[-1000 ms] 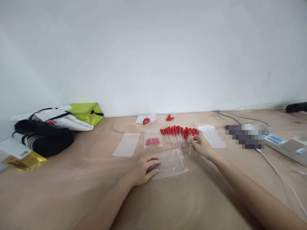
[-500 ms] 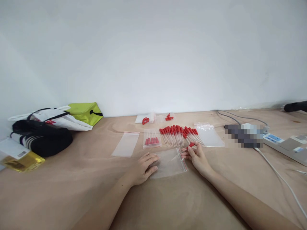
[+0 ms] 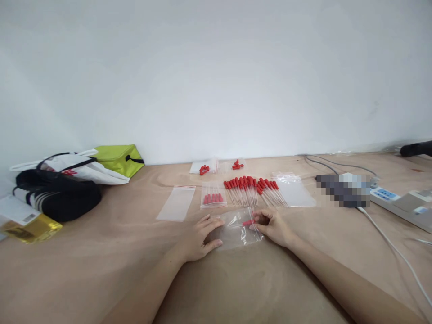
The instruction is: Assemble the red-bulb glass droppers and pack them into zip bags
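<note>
A clear zip bag [image 3: 232,236] lies flat in front of me, its red-lined mouth on the right. My left hand [image 3: 204,236] rests on the bag's left end, thumb apart from the stretched fingers. At the mouth, my right hand [image 3: 270,227] pinches a dropper by its red bulb [image 3: 249,222]. The dropper lies sideways, with its bulb just within the mouth and its clear stem pointing left inside the bag. Behind the bag lie several red-bulbed droppers [image 3: 241,186] in a row, beside a zip bag of droppers [image 3: 213,199].
An unfilled zip bag [image 3: 177,204] lies left, and a stack of bags [image 3: 299,193] right. Two bags with red bulbs [image 3: 204,169] are near the wall. Farther left are a black bag [image 3: 72,198] and a green bag [image 3: 118,157]; a power strip [image 3: 401,209] stands right.
My right hand has moved left and down, pushing the dropper into the bag until its red bulb is at the mouth. My left hand has stayed on the bag.
</note>
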Motion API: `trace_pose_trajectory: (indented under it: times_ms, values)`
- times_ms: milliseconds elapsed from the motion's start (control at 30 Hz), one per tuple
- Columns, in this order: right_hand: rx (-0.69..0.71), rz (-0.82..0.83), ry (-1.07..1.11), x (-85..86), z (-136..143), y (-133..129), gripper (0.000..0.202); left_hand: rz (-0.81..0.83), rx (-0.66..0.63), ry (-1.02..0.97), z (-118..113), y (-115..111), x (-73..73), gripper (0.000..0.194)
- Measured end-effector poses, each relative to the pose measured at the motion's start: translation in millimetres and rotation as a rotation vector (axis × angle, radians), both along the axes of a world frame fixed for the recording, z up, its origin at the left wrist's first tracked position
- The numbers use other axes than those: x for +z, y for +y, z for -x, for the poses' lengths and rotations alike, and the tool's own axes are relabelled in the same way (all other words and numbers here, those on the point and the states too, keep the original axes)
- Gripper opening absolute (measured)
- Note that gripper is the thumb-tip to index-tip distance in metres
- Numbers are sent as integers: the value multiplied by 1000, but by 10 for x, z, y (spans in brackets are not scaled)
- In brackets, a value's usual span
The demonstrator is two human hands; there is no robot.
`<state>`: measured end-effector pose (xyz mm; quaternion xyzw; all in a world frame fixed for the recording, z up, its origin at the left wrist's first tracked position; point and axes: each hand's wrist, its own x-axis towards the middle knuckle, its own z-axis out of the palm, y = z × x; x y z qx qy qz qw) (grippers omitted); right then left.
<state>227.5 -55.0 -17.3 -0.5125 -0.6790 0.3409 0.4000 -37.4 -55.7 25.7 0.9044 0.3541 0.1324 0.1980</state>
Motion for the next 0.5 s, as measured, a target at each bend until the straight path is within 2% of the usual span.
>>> trace_pose_trajectory:
  times_ms: [133,200,367,500]
  values:
    - [112,54,25,13,-7,-19,22,3,-23,-11,1,4,2,38]
    - [86,22,-25,59,-57,25,20,-1,-27,-6,5,10,1,34]
    - [-341,-93,-349,214,-220,324,5,-2,-29,7,6,19,-3,33]
    - [-459,88,-478,274,-210,553,12,6,-19,5,-2,9,5,33]
